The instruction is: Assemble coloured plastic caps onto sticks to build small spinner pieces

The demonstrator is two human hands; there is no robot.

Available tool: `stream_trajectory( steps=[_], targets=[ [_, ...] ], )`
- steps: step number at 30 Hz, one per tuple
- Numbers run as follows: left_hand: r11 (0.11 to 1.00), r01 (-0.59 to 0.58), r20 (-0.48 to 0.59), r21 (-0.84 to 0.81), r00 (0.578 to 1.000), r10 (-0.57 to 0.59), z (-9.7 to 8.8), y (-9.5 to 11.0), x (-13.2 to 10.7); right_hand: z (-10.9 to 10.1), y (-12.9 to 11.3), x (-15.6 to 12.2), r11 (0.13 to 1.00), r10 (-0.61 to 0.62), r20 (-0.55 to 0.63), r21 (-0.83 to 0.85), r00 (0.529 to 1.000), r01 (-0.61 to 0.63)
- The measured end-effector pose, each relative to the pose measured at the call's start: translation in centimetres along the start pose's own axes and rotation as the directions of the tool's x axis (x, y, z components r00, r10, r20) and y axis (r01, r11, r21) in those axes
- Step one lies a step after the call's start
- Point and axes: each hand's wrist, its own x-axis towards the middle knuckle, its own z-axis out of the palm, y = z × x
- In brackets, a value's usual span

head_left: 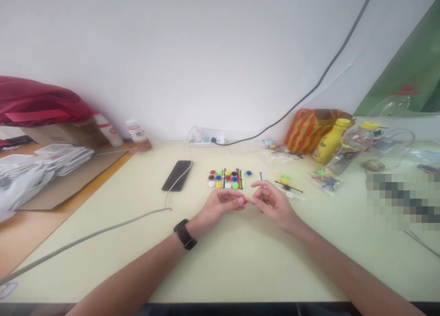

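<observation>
Between thumb and fingers, my left hand (225, 202) pinches a small red plastic piece (245, 200). My right hand (271, 203) is curled just to the right of it, fingertips almost at the piece; whatever they pinch is too small to name. Beyond my hands lie rows of small round coloured discs (212, 173), with bundles of thin plastic sticks (239, 179) between them. A single blue stick (261, 175) lies apart. Past my right hand are a black stick (290, 187) and a few loose yellow, green and black pieces (285, 180).
A black phone (177, 175) with a cable lies left of the discs. A power strip (206, 139) runs along the wall. At right stand a striped bag (302, 130), a yellow bottle (332, 139) and a bag of small parts (325, 180). White trays (44, 164) are stacked at left.
</observation>
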Motion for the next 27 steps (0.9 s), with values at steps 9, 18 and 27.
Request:
stream_trajectory(
  steps=[9, 18, 27],
  targets=[
    [0.999, -0.051, -0.038, 0.016, 0.998, 0.052, 0.0, 0.2, 0.1, 0.5, 0.0, 0.2, 0.973, 0.143, -0.080, 0.192, 0.986, -0.125],
    [0.998, -0.064, -0.044, 0.023, 0.997, 0.065, 0.0, 0.1, 0.1, -0.5, -0.6, 0.1, 0.945, 0.204, 0.131, 0.233, 0.970, -0.230],
    [0.996, -0.076, -0.044, 0.046, 0.996, 0.078, 0.2, 0.4, 0.0, 0.7, -1.0, -0.2, 0.946, 0.267, -0.047, 0.205, 0.963, -0.252]
  ],
)
